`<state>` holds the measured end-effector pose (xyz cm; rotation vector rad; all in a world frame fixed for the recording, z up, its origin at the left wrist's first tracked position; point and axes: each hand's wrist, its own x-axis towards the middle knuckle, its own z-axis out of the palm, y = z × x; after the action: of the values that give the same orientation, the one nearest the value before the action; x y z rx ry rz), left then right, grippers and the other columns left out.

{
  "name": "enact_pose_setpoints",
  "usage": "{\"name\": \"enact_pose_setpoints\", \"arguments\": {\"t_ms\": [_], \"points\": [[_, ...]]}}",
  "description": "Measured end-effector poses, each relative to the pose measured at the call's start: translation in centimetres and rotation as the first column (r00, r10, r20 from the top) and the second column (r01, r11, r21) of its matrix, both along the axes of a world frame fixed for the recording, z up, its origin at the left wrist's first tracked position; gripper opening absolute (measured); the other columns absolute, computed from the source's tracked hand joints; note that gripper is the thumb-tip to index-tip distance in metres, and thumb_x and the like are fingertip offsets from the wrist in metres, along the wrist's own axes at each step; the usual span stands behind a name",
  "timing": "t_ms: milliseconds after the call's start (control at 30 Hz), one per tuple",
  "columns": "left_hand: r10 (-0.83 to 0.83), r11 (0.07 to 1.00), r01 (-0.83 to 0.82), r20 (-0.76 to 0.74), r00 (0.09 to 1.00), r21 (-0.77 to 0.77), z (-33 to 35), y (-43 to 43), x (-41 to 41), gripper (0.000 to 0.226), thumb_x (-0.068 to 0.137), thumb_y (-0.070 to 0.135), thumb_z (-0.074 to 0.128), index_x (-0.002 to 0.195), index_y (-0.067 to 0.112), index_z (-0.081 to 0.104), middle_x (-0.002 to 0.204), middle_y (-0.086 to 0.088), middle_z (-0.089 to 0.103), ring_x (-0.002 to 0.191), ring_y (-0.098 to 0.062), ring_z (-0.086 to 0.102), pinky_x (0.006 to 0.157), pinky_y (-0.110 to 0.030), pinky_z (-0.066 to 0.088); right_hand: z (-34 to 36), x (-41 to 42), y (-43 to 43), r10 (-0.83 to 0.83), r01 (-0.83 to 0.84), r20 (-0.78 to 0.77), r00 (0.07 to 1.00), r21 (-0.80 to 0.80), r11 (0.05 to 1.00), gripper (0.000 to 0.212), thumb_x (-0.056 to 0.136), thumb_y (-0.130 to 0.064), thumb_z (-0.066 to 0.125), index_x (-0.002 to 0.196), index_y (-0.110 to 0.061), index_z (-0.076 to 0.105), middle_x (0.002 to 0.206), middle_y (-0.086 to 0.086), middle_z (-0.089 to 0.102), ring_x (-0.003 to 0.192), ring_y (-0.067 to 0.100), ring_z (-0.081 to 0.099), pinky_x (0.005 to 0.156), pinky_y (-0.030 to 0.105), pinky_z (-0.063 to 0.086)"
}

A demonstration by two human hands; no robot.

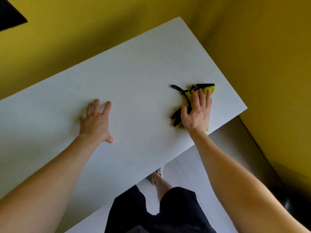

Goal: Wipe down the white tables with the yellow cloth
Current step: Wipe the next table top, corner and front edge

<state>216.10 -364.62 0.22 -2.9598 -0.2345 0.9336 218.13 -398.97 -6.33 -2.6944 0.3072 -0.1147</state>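
Two bare forearms enter from the near edge, one on each side, above dark shorts (176, 207), a bare leg and a pale shoe (159, 173) standing on a light floor (188, 165). Item: white table (143, 73), its top running at a slant from near left to far right, with one corner at the right. Item: left hand (96, 121), palm down on the tabletop left of centre, fingers (107, 106) straight and spread apart, thumb out to the near side, holding nothing. Item: right hand (196, 113), flat on the yellow cloth (211, 89), fingers (202, 96) straight and close together, pressing it onto the table. The cloth is bunched, edged in black with a black loop trailing left, and lies near the table's right corner, just inside the near edge. Item: yellow wall (84, 31) behind and to the right of the table. Item: a dark shape (10, 15), far left corner, not identifiable.
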Motion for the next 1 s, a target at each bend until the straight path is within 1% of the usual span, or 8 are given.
{"name": "enact_pose_setpoints", "arguments": {"t_ms": [100,200,267,500,600,733,833,1000], "points": [[0.005,1.000,-0.005,0.001,1.000,0.004,0.1,0.0,0.1,0.160,0.050,0.048,0.108,0.169,0.036,0.002,0.176,-0.008,-0.007,0.166,-0.034,0.004,0.117,-0.061,0.044,0.1,-5.7,8.9,0.473,-0.474,0.043,0.880,0.078,0.877,0.070,0.098,-0.049,0.067,0.158,-0.015,0.054,0.170,0.013,0.042,0.168,0.035,0.014,0.131,0.060,0.020],[0.002,1.000,-0.002,0.013,1.000,-0.007,0.1,0.2,0.0,0.160,0.050,0.049,0.107,0.170,0.037,0.003,0.177,-0.007,-0.005,0.166,-0.033,0.005,0.117,-0.061,0.044,-0.2,-8.3,12.1,0.937,-0.938,0.056,0.345,0.054,0.342,0.063,0.103,-0.049,0.064,0.157,-0.018,0.056,0.172,0.011,0.040,0.169,0.030,0.011,0.133,0.057,0.019],[-0.005,1.000,0.005,0.017,1.000,-0.005,0.1,0.3,0.0,0.162,0.048,0.053,0.107,0.170,0.038,0.002,0.177,-0.007,-0.006,0.166,-0.033,0.006,0.117,-0.060,0.045,-0.6,-5.1,10.2,0.968,-0.970,0.071,0.242,0.020,0.241,0.060,0.104,-0.043,0.065,0.158,-0.019,0.055,0.173,0.009,0.040,0.168,0.031,0.014,0.134,0.057,0.018],[-0.038,0.999,0.037,0.032,0.999,0.010,-0.1,0.5,-0.3,0.161,0.053,0.057,0.104,0.169,0.039,-0.006,0.177,-0.005,-0.011,0.167,-0.031,0.004,0.119,-0.056,0.042,-1.1,8.2,1.6,0.279,-0.279,-0.001,0.960,-0.033,0.960,0.069,0.102,-0.051,0.056,0.164,-0.023,0.045,0.173,0.006,0.038,0.168,0.032,0.013,0.132,0.059,0.021],[-0.042,0.999,0.042,0.052,0.998,0.014,-0.5,0.7,-0.3,0.161,0.052,0.059,0.104,0.168,0.039,-0.005,0.176,-0.006,-0.010,0.166,-0.031,0.005,0.119,-0.057,0.041,-1.2,5.6,7.4,0.148,-0.148,-0.007,0.989,-0.006,0.989,0.070,0.094,-0.038,0.060,0.159,-0.013,0.050,0.169,0.015,0.043,0.166,0.040,0.017,0.134,0.058,0.014],[-0.071,0.997,0.072,0.088,0.994,-0.001,-0.5,1.1,-0.3,0.158,0.045,0.062,0.103,0.166,0.042,0.003,0.174,-0.004,-0.001,0.163,-0.029,0.013,0.111,-0.055,0.047,-0.4,-1.8,14.1,0.696,-0.699,-0.100,0.711,0.017,0.715,0.074,0.100,-0.050,0.059,0.166,-0.022,0.040,0.177,0.008,0.028,0.169,0.032,0.003,0.136,0.057,0.006],[-0.091,0.996,0.092,0.073,0.993,-0.008,-0.1,1.5,-0.2,0.153,0.043,0.065,0.102,0.163,0.041,0.009,0.171,-0.004,0.005,0.160,-0.029,0.019,0.107,-0.055,0.049,1.8,-2.0,13.9,0.703,-0.698,-0.194,0.684,0.108,0.708,0.075,0.107,-0.062,0.048,0.172,-0.034,0.023,0.181,-0.005,0.016,0.169,0.021,-0.004,0.136,0.049,-0.002],[0.006,0.986,0.014,0.118,0.993,-0.165,-0.7,1.3,-2.5,0.093,0.072,0.048,0.094,0.148,0.025,0.047,0.151,-0.004,0.041,0.144,-0.028,0.044,0.110,-0.046,0.047,5.0,-3.3,9.4,0.316,-0.310,-0.234,0.919,0.063,0.949,0.044,0.107,-0.022,0.057,0.150,-0.016,0.059,0.146,0.008,0.065,0.137,0.032,0.058,0.108,0.051,0.055]]}}
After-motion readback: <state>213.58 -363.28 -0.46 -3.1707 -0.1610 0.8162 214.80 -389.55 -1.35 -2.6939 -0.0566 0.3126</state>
